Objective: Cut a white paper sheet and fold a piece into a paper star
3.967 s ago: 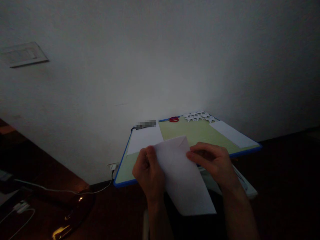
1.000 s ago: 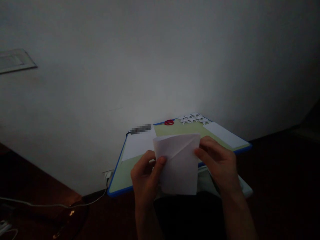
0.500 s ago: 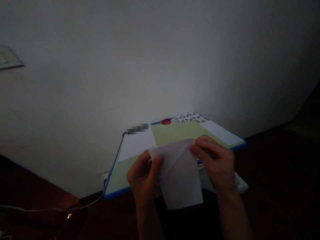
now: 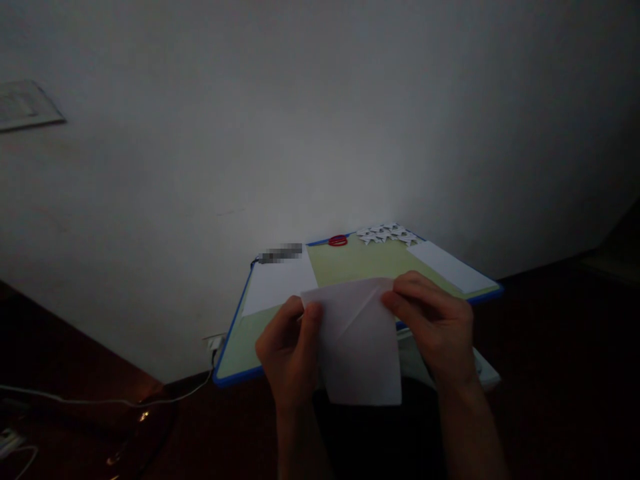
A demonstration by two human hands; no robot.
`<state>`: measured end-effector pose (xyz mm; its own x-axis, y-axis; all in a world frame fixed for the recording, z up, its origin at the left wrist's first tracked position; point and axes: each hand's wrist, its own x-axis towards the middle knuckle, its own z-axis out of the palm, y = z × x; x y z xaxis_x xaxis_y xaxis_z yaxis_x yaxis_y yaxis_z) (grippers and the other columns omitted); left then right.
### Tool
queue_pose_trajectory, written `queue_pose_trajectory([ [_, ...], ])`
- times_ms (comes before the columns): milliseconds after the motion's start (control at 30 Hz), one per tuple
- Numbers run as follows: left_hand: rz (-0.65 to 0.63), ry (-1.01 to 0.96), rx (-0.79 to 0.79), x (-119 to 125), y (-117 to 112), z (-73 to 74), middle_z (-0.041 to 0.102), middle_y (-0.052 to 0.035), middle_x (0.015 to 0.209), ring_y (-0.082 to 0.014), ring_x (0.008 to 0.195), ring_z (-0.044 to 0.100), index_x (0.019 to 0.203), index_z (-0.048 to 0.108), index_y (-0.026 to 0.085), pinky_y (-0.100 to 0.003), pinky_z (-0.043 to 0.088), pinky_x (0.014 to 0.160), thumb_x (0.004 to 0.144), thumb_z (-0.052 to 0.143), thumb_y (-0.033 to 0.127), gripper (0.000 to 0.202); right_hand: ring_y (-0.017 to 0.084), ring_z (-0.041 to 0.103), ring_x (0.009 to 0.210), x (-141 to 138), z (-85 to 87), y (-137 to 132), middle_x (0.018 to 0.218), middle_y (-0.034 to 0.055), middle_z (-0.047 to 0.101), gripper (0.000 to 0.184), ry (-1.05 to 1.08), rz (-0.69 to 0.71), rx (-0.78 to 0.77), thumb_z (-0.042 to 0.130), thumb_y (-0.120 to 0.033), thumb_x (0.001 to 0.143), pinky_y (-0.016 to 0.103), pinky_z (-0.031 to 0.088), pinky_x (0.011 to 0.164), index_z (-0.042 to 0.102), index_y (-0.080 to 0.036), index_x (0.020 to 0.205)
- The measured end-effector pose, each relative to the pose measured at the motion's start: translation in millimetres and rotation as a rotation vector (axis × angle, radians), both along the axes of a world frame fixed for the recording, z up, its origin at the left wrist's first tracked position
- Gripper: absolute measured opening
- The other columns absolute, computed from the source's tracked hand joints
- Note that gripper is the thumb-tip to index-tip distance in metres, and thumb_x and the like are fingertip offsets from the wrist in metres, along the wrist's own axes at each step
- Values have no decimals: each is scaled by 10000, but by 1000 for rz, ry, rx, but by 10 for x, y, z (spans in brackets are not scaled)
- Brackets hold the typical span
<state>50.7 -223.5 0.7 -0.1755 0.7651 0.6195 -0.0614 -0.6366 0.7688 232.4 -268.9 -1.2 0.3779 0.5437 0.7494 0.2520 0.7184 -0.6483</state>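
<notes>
Paper sheet [image 4: 357, 360] held up at the table's near side [image 4: 345, 263], my L hand [image 4: 290, 350] pinching one top corner, R hand [image 4: 437, 323] the other; diag. line [image 4: 359, 313] nr R hand, prob. a crease, light's dim

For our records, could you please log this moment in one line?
left hand: pinches sheet, upper left | right hand: pinches sheet, upper right | crease: diagonal | scissors: on table
</notes>
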Motion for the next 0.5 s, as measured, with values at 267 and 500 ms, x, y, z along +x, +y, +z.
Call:
queue_pose_trajectory([
  [267, -24, -9, 1, 23, -14, 32, 704, 5, 695, -128, 643, 621, 768, 790, 211, -208, 486, 554, 863, 839, 354, 179, 130, 609, 752, -2, 7, -1, 818, -32, 676, 164, 1, 8, -1, 772, -116, 903, 272, 468, 608, 797, -275, 872],
  [500, 100, -9, -8, 41, -41, 46, 687, 22, 688, -122, 633, 612, 767, 750, 208, -203, 481, 558, 871, 825, 381, 215, 135, 605, 748, 13, -15, -27, 820, -29, 674, 174, -34, 32, 10, 772, -112, 907, 267, 453, 586, 794, -285, 898],
])
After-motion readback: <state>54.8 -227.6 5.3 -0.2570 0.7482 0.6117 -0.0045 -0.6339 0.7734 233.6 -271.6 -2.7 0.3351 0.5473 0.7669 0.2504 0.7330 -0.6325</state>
